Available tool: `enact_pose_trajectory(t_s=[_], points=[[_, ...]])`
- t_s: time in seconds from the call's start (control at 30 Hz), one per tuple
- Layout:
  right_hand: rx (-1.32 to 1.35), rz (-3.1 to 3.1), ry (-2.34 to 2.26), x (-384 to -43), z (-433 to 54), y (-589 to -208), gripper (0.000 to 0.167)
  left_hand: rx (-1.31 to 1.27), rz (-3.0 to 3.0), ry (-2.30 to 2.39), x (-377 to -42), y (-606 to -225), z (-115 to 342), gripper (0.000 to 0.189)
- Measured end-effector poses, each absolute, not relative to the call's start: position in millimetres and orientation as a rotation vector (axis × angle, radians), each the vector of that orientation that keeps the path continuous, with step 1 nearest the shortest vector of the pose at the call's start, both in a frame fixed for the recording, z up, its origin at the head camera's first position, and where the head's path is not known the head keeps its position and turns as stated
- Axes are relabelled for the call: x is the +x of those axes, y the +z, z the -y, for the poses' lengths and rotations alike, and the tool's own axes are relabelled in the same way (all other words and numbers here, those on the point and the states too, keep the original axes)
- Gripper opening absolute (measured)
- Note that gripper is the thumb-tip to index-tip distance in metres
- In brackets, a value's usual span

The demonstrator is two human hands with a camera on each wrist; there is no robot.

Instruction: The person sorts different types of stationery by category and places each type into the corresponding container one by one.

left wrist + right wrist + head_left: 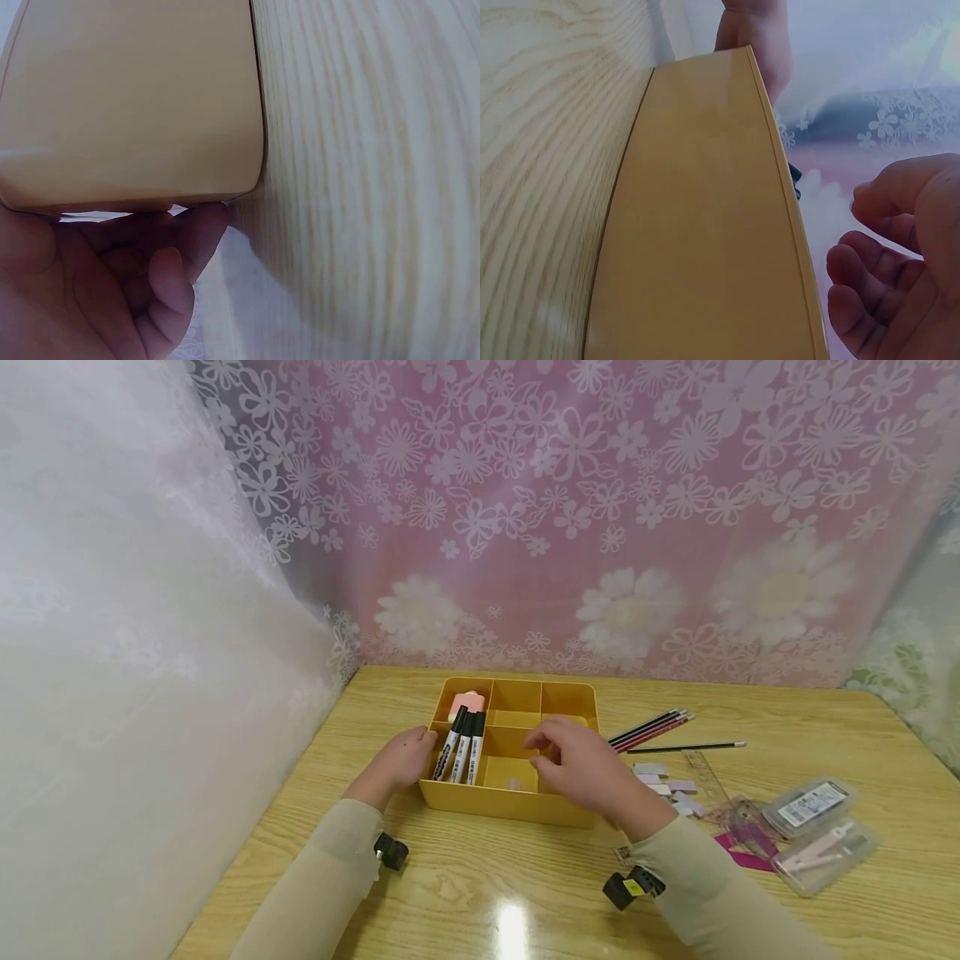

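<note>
A yellow compartment box (510, 804) stands on the wooden table. My left hand (407, 756) holds its left end; in the left wrist view fingers (169, 281) bend beside the box wall (135, 97). Over the right part of the box hovers my right hand (581, 764), fingers loosely bent with nothing between them, as the right wrist view also shows. Black-capped white markers (462, 747) lean in the front left compartment. Behind them sits a pink item (468, 702), its kind unclear. A small pale translucent piece (514, 783) lies in the front middle compartment.
Right of the box lie several pencils (652, 731), pale small blocks (675, 789), a clear ruler (707, 777), a magenta flat piece (750, 850) and two clear plastic cases (810, 806). A floral curtain (480, 527) hangs behind the table.
</note>
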State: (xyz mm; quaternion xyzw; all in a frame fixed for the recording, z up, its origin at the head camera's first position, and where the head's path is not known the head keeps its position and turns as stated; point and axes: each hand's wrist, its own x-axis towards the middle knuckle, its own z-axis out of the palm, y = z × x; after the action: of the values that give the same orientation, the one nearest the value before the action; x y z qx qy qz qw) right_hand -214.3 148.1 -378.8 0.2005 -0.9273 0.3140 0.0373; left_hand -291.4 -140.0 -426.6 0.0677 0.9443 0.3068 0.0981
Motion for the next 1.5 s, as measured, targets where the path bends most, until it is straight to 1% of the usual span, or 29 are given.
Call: enact_pose_trajectory(t_s=[0.47, 0.63, 0.83, 1.27, 1.5], points=[[0.506, 2.776, 0.971, -212.3, -199.4, -383.6, 0.017, 0.176, -2.795, 0.895, -293.3, -428.0, 140.9, 0.060], [0.421, 2.793, 0.977, -209.2, -218.6, -387.8, 0.020, 0.189, -2.793, 0.903, -292.6, -427.6, 140.0, 0.060], [0.334, 2.832, 1.013, -206.2, -238.7, -395.0, 0.020, 0.188, -2.804, 0.887, -292.0, -427.4, 139.9, 0.061], [0.278, 2.945, 0.805, -210.6, -262.8, -408.7, 0.025, 0.178, -2.795, 0.910, -292.9, -430.8, 139.2, 0.062], [0.200, 3.037, 0.723, -220.3, -269.5, -423.7, 0.033, 0.188, -2.795, 0.914, -294.4, -430.6, 140.5, 0.061]])
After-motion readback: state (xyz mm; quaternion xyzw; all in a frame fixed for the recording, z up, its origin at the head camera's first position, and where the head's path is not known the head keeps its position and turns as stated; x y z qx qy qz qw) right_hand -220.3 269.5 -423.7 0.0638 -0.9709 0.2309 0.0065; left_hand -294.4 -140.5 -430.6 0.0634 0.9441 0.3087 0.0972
